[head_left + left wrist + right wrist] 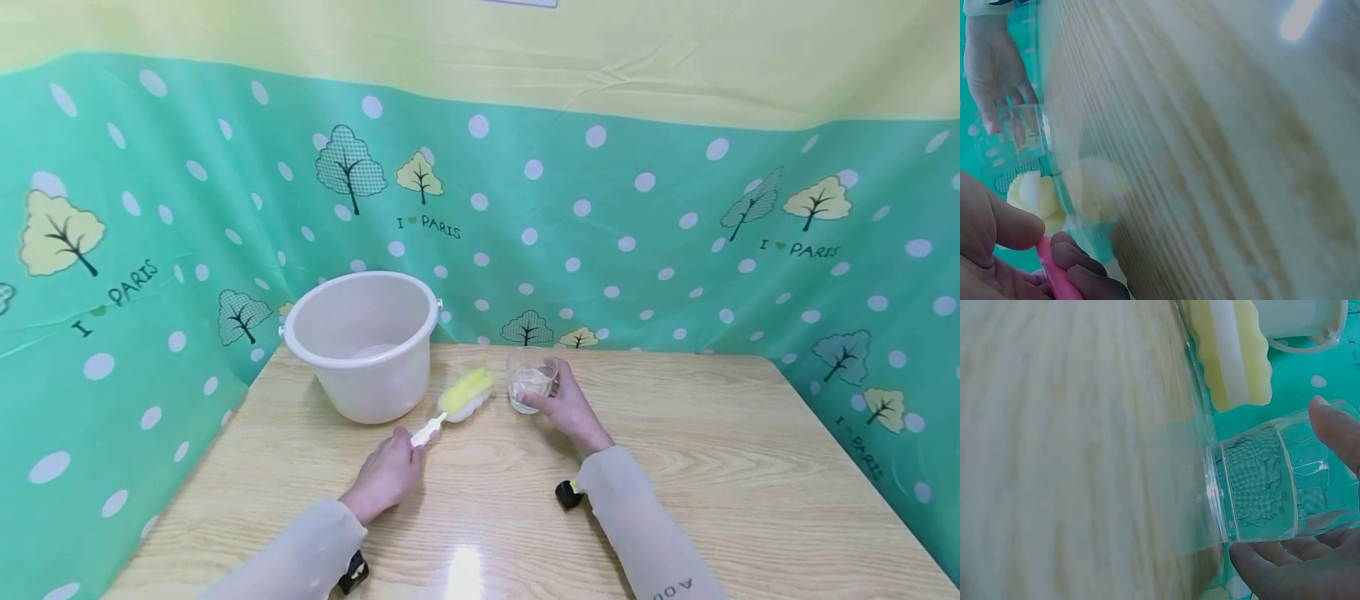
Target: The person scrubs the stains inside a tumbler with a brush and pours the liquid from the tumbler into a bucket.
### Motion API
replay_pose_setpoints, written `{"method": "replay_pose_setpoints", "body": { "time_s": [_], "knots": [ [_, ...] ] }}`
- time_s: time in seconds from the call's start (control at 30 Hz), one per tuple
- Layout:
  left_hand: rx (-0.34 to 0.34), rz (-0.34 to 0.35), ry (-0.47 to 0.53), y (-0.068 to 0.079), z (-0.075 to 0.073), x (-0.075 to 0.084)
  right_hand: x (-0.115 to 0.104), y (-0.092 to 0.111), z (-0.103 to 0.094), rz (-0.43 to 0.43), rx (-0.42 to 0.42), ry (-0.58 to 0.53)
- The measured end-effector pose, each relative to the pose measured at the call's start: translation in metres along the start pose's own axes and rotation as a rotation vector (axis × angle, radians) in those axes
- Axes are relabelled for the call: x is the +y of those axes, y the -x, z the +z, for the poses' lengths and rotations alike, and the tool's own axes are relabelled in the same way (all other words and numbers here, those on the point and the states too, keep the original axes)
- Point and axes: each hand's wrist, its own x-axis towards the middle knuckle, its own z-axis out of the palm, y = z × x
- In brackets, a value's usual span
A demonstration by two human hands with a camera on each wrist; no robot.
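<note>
One wooden tabletop (712, 467), two hands. Left hand (386, 472): grip curled round the handle (427, 432) of one sponge brush, its yellow-and-white head (467, 394) between one white bucket (378, 390), near the far left corner, and one drinking glass (529, 380). Right hand (573, 413): grip holding this glass, upright near the far edge's middle.

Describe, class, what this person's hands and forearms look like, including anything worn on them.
The left hand and right hand are ungloved. The left sleeve and right sleeve are long and pale greyish-white. Dark lettering, cut off by the picture's edge, marks the right one. A small black device sits by each cuff: left device, right device.
</note>
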Motion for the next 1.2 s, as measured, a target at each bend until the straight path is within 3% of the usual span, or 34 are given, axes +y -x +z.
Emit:
{"method": "replay_pose_setpoints", "body": {
  "time_s": [0.77,1.0,1.2],
  "knots": [
    [0.065,0.059,-0.063,0.0016,0.0068,-0.0022,-0.0010,0.0022,0.0011,-0.010,0.001,0.002],
    [0.045,0.082,-0.058,0.0027,0.0039,-0.0022,-0.0007,0.0019,0.0004,-0.019,0.002,-0.016],
    [0.048,0.099,-0.110,0.0042,0.0045,-0.0020,0.0000,0.0022,0.0007,-0.018,0.000,-0.003]
  ]
}}
